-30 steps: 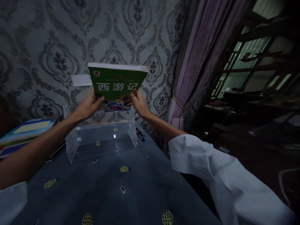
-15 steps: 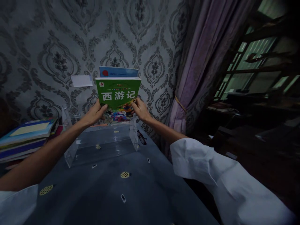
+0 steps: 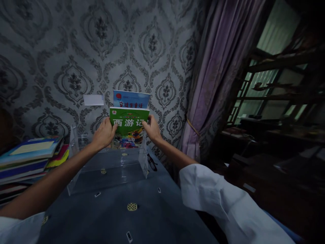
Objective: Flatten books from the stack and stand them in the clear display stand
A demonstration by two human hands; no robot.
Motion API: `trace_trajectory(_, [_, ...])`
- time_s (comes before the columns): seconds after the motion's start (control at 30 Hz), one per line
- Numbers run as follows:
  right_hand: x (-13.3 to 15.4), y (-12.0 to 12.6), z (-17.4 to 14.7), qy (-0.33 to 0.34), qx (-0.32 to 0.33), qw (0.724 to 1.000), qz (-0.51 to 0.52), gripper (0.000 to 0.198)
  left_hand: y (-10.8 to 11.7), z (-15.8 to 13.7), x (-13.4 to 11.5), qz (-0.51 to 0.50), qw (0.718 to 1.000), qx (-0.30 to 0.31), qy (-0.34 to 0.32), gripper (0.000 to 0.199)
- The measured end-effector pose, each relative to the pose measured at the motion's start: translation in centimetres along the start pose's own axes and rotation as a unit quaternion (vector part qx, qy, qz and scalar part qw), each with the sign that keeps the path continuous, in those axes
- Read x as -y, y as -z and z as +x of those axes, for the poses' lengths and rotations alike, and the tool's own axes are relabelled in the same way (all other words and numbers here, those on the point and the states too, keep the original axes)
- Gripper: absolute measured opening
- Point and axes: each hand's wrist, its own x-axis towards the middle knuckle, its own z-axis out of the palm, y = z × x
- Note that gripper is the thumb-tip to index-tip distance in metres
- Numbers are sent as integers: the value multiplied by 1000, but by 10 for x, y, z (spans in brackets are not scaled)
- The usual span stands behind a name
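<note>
I had the green book (image 3: 130, 130) pinched by its two side edges, the left hand (image 3: 104, 133) and right hand (image 3: 152, 128) each laying a thumb on the cover. It stood at the rear of the clear rack (image 3: 143, 162), before a blue book (image 3: 132, 99); on my feed I couldn't tell whether it touched the rack. Eyeglasses (image 3: 152, 164) lay just right of the rack, stacked books (image 3: 27, 156) to its left.

Closed green book (image 3: 129, 131), white-titled, near upright, held two-handed.
</note>
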Motion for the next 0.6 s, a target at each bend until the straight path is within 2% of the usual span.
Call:
trace_trajectory(0.27, [-10, -14, 15, -35, -6, 996, 85, 23, -3, 14, 2, -38, 999, 30, 13, 50])
trace_trajectory(0.6, [-20, -9, 22, -56, -14, 992, 113, 23, 1, 14, -16, -1, 995, 66, 80, 47])
